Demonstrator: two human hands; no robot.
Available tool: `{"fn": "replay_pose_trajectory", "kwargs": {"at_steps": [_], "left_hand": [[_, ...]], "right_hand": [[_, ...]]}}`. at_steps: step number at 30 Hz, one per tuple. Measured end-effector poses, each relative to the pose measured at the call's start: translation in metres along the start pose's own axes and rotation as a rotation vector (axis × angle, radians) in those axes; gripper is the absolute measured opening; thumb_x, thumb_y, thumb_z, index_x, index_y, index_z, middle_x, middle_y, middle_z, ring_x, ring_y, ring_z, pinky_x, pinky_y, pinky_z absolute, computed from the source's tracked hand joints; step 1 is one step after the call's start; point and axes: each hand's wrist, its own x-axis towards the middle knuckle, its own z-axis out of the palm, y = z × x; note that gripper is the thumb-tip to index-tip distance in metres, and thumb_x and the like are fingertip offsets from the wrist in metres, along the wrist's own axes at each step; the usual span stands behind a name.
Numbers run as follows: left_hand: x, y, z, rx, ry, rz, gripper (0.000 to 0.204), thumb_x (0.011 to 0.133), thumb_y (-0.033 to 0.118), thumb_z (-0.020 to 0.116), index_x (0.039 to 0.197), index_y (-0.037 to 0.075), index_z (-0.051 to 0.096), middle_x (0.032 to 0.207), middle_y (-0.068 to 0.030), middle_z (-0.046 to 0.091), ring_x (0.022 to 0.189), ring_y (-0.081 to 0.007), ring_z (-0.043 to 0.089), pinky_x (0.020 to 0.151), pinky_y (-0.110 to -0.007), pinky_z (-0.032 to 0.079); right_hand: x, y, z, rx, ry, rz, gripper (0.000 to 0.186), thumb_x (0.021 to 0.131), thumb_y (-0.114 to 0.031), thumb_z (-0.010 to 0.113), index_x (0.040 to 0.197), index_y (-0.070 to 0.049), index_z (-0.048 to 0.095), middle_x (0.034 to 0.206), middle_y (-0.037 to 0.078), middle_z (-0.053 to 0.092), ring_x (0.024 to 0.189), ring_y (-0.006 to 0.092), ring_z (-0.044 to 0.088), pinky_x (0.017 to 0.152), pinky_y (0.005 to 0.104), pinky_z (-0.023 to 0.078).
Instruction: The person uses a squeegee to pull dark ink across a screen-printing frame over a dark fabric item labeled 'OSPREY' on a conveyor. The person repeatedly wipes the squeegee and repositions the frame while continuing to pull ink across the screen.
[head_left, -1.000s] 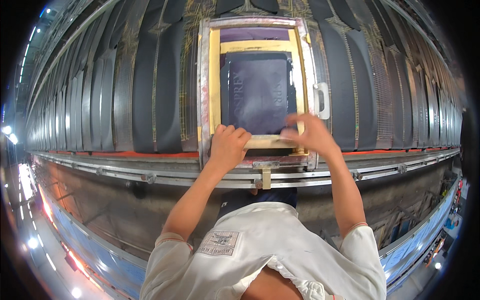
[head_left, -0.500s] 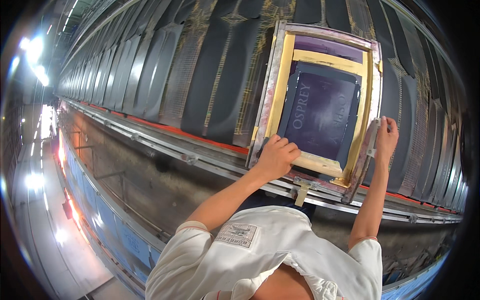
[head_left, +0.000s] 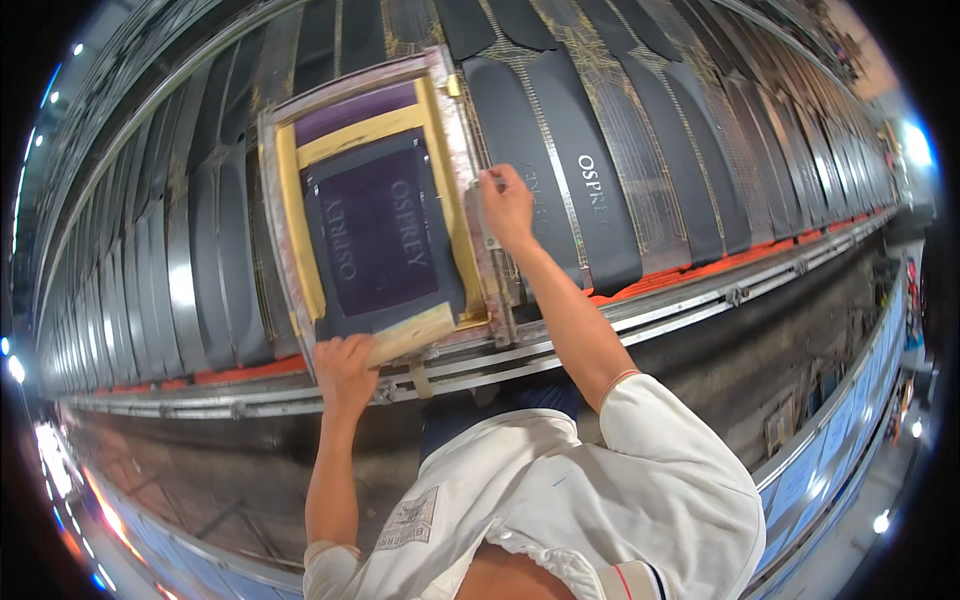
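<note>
My two hands hold a screen-printing frame (head_left: 270, 200) edged with yellow tape, which lies tilted across the long table. Its dark purple mesh (head_left: 375, 240) shows pale lettering in two places. The fingers of my left hand (head_left: 345, 370) curl over the near left corner. Close beside them, a pale wooden squeegee (head_left: 412, 335) spans the near end of the frame. On the right rail, my right hand (head_left: 507, 208) is closed at a small metal plate. White lettering stands on a dark panel (head_left: 605, 215) to the right of the frame.
Rows of dark grey panels (head_left: 690, 190) with perforated strips cover the table on both sides. A metal rail (head_left: 640, 310) and a red-orange strip (head_left: 690, 270) run along the near edge. Blue-grey panelling (head_left: 830, 450) stands behind me at right.
The frame and both hands have shifted left in view as the view turned. White lettering on a panel now shows to the right of the frame. Both hands keep their hold.
</note>
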Motion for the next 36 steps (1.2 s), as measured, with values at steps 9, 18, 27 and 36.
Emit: {"fn": "replay_pose_trajectory", "kwargs": {"at_steps": [9,18,27,36], "left_hand": [[0.008,-0.017,0.013,-0.002,-0.097,0.104,0.048,0.054,0.003,0.075,0.102,0.009,0.072,0.105,-0.0013,0.072,0.087,-0.0243,0.061,0.083,-0.041,0.043],[0.114,-0.094,0.022,-0.029,-0.079,0.093,0.050,0.054,0.003,0.076,0.103,0.010,0.072,0.108,0.0000,0.070,0.091,-0.0246,0.061,0.083,-0.041,0.043],[0.287,-0.194,0.047,-0.072,-0.006,0.119,0.031,0.068,0.009,0.081,0.098,0.016,0.076,0.097,0.0015,0.073,0.086,-0.0233,0.065,0.081,-0.040,0.044],[0.359,-0.221,0.035,-0.087,-0.368,-0.063,0.038,0.071,0.034,0.088,0.100,0.010,0.079,0.087,-0.0158,0.074,0.089,-0.0373,0.070,0.084,-0.048,0.053]], "right_hand": [[0.015,0.007,0.004,-0.085,0.002,0.069,0.026,0.097,-0.031,0.068,0.105,-0.006,0.070,0.085,0.013,0.073,0.073,0.0223,0.067,0.072,0.0372,0.052],[0.048,-0.015,0.017,-0.537,-0.146,0.081,0.024,0.097,-0.032,0.067,0.110,-0.013,0.076,0.094,0.020,0.075,0.093,0.0432,0.071,0.077,0.0497,0.057],[0.130,-0.134,0.098,-0.384,-0.791,-0.385,0.051,0.084,-0.048,0.081,0.113,-0.007,0.076,0.098,0.019,0.075,0.096,0.0381,0.071,0.086,0.0475,0.056],[0.177,-0.117,0.182,-0.911,-0.960,-0.461,0.034,0.079,-0.028,0.085,0.102,-0.005,0.077,0.086,0.017,0.075,0.081,0.0370,0.071,0.075,0.0458,0.056]]}}
